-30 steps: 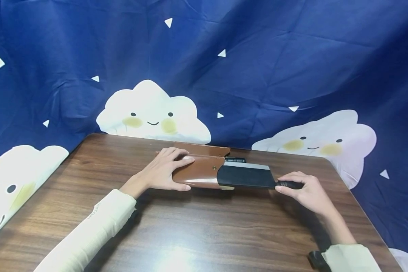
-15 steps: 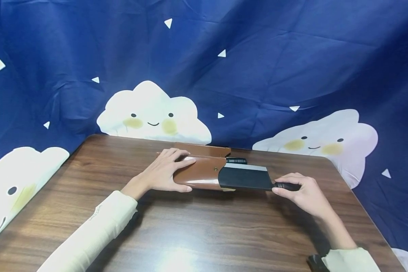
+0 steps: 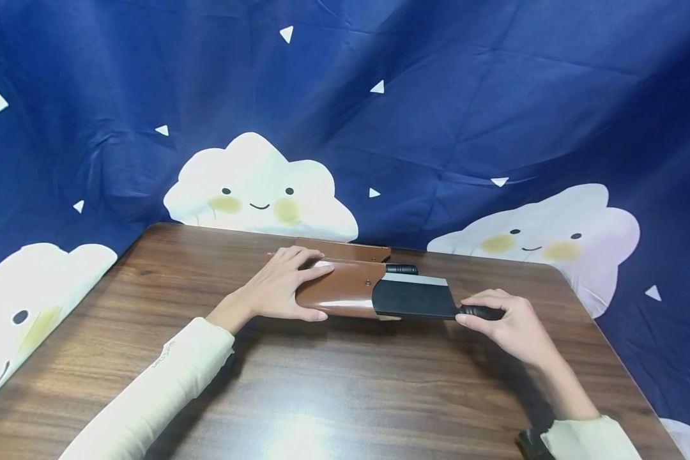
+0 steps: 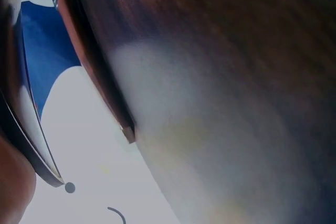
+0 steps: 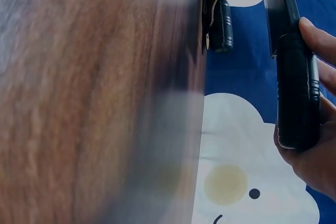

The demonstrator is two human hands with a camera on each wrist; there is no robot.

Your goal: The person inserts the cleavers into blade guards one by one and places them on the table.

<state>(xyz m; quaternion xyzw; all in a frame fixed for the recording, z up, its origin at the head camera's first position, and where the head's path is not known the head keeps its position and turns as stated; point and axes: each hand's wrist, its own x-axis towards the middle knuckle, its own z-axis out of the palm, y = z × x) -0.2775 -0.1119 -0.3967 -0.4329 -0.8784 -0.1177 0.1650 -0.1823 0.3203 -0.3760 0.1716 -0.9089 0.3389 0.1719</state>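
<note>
A black-bladed cleaver with a silvery edge strip lies partway inside a brown leather sheath. My left hand grips the sheath from its left end, thumb along the near side and fingers over the far side. My right hand pinches the cleaver's black ridged handle, which fills much of the right wrist view as a dark handle. The front part of the blade is hidden in the sheath. In the left wrist view, the held sheath appears raised off the table.
Behind, near the table's far edge, lies a second brown sheath. A black handle sticks out beside it. The wooden table ends at a blue cloth with smiling clouds.
The blade has slid a little deeper into the sheath, with my right hand shifting left. My left hand and the sheath have edged slightly right.
</note>
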